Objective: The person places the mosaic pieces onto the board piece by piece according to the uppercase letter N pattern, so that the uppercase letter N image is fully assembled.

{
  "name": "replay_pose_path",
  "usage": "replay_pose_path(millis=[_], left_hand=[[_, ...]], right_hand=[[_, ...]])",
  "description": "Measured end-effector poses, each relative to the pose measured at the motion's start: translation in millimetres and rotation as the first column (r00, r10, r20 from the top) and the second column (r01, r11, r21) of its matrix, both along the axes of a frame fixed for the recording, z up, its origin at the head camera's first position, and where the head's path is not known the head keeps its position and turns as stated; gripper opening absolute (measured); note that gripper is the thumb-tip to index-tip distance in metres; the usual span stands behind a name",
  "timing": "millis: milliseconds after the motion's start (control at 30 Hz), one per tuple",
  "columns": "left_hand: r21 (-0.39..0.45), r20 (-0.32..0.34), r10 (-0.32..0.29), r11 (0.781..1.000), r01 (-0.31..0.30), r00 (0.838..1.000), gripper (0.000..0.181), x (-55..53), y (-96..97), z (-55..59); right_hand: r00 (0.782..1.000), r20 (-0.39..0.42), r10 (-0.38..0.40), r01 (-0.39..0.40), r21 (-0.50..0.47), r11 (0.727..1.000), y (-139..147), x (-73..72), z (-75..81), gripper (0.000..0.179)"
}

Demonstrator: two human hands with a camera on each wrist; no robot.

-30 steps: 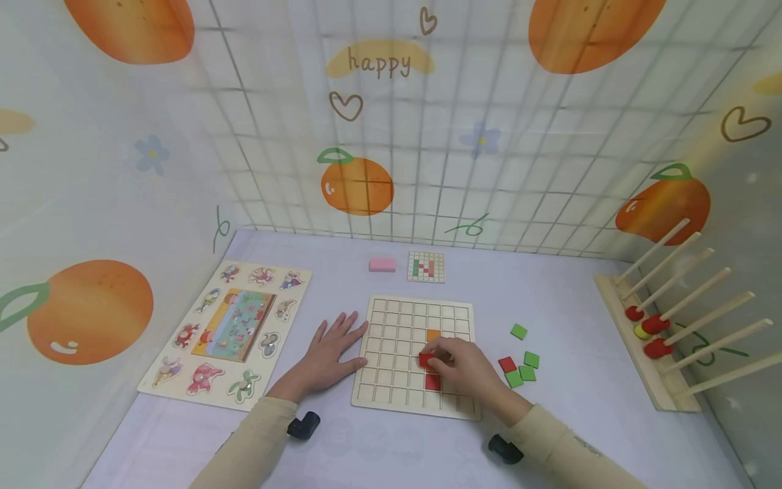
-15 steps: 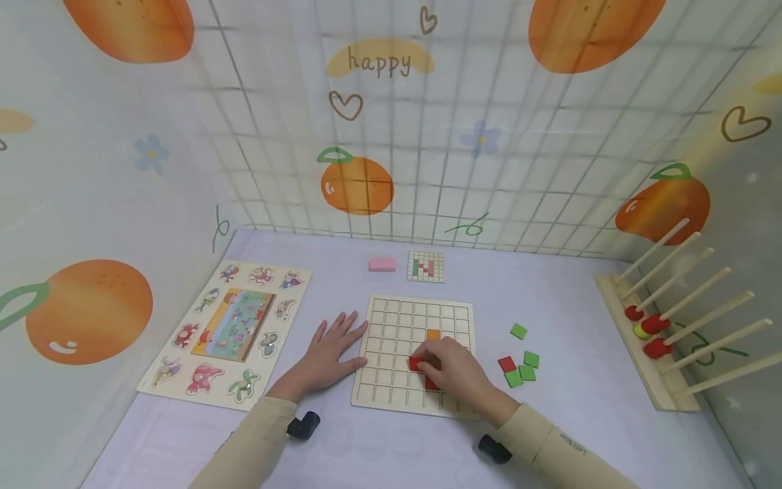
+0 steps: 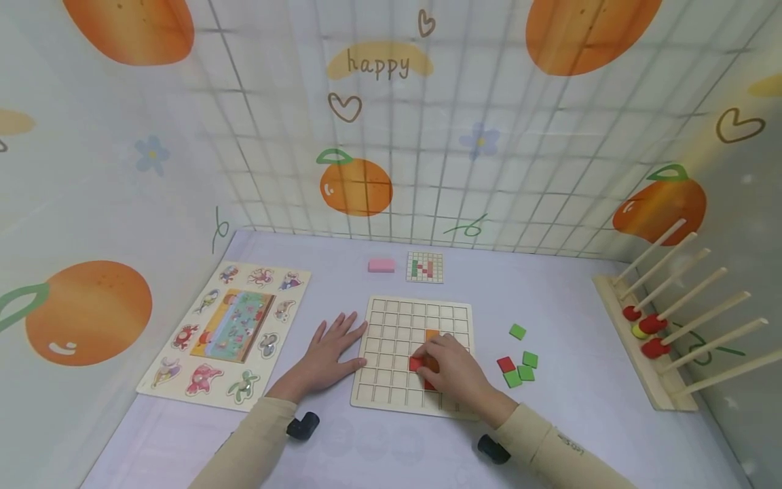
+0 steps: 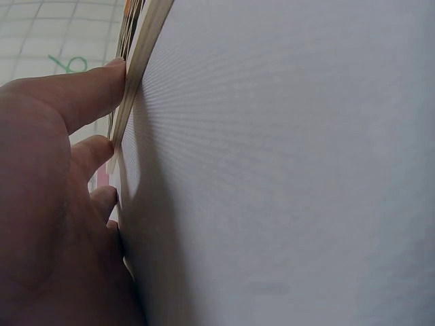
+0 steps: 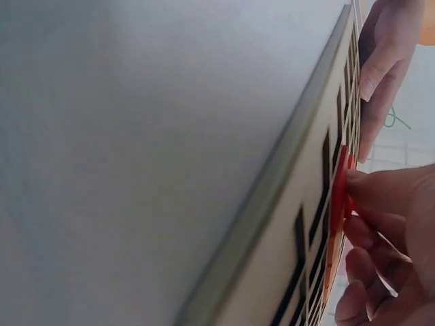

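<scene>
A square wooden grid board [image 3: 385, 319] lies at the middle of the table. My right hand [image 3: 457, 372] is over its right half, thumb and index finger pinching a red square tile [image 3: 415, 365] low on the grid. Right by those fingers sits an orange tile [image 3: 432, 334]; another red tile [image 3: 430, 384] is partly hidden under the hand. In the right wrist view, the fingertips touch red tiles [image 5: 339, 183] on the board's face. My left hand [image 3: 326, 356] lies spread on the table, thumb and a fingertip at the board's left edge [image 4: 139, 75].
Several green tiles [image 3: 526, 373] and a red tile [image 3: 506, 365] lie right of the board. Behind it are a small pattern card [image 3: 435, 258] and a pink block [image 3: 381, 265]. An animal puzzle board [image 3: 287, 353] lies left, a wooden peg rack [image 3: 611, 305] right.
My right hand has carried the red tile slightly left and down across the grid, then stayed there over the last half second. The left hand has not moved.
</scene>
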State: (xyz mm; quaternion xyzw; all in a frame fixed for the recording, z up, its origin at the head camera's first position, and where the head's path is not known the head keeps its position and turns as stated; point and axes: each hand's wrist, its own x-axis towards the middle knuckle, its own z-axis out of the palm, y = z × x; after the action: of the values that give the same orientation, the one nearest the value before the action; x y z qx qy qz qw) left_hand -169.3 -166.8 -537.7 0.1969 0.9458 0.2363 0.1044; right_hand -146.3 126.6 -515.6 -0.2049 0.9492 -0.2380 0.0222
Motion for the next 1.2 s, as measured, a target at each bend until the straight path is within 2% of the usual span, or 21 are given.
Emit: replay_pose_path(millis=[367, 600, 900, 1200], left_hand=[[-0.006, -0.010, 0.003, 1.000, -0.003, 1.000, 0.075, -0.6, 0.4, -1.0], [-0.006, -0.009, 0.008, 1.000, -0.008, 1.000, 0.075, -0.4, 0.7, -1.1], [0.005, -0.022, 0.005, 1.000, -0.005, 1.000, 0.075, -0.1, 0.4, -2.9], [-0.006, -0.012, 0.004, 1.000, -0.004, 1.000, 0.075, 0.0, 1.2, -0.1]], right_hand=[[1.000, -0.019, 0.007, -0.006, 0.031, 1.000, -2, 0.2, 3.7, 0.016], [1.000, -0.025, -0.016, 0.017, 0.032, 0.999, -3, 0.6, 1.6, 0.017], [0.998, -0.051, -0.042, 0.042, -0.009, 0.999, 4, 1.7, -2.9, 0.019], [0.996, -0.029, -0.081, 0.079, -0.052, 0.995, 19, 3.6, -2.4, 0.017]])
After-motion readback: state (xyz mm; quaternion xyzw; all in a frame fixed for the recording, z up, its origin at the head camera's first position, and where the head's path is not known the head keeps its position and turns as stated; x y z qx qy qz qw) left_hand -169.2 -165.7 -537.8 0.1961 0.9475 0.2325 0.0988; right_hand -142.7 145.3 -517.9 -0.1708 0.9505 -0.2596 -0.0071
